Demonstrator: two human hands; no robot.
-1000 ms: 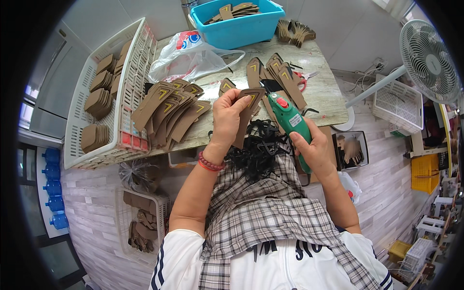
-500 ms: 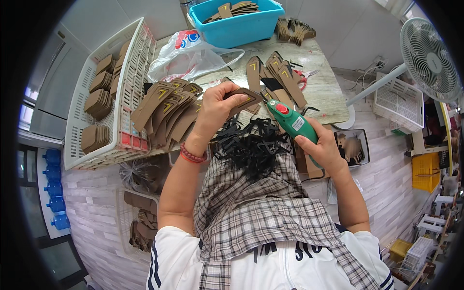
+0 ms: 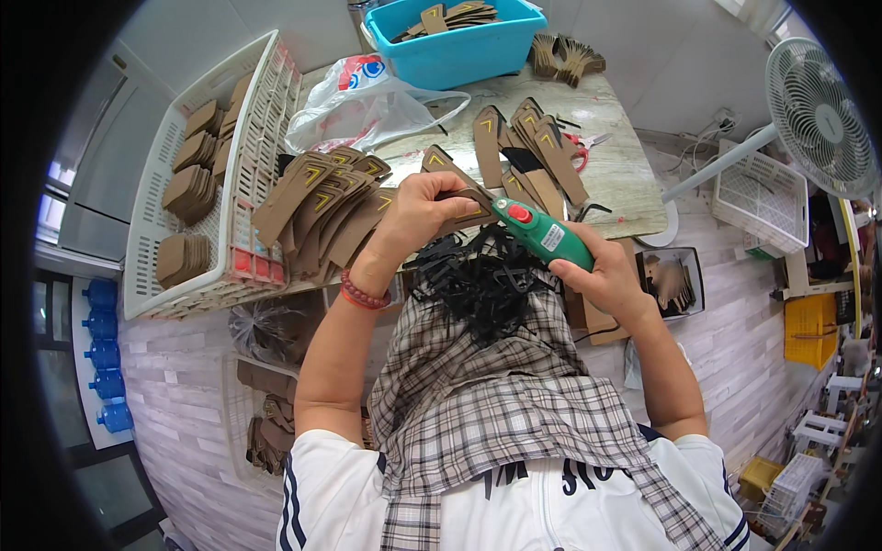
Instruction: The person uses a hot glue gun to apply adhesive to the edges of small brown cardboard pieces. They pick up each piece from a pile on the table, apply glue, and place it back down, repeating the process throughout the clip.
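My left hand (image 3: 411, 213) pinches a brown, flat strap-like piece (image 3: 480, 196) with dark edging and a yellow chevron. In my right hand (image 3: 606, 271) is a green handheld electric cutter (image 3: 551, 237) with a red button. Its head meets the right edge of the piece, and the blade is too small to make out. Below both hands, a heap of black trimmed strips (image 3: 478, 285) lies on my checked apron (image 3: 478, 413). Similar brown pieces with yellow chevrons lie fanned in a left pile (image 3: 317, 197) and a right pile (image 3: 537, 147) on the table.
A white crate (image 3: 266, 156) with stacked brown pieces stands at the left. Behind lie a plastic bag (image 3: 354, 115) and a blue tub (image 3: 455, 55) of pieces. Red-handled scissors (image 3: 581, 154) rest beside the right pile. A fan (image 3: 818, 119) stands at the right.
The cutter has shifted left and tilted flatter, its head now against the held piece's edge. My left hand has dropped slightly, uncovering a chevron piece on the table behind it.
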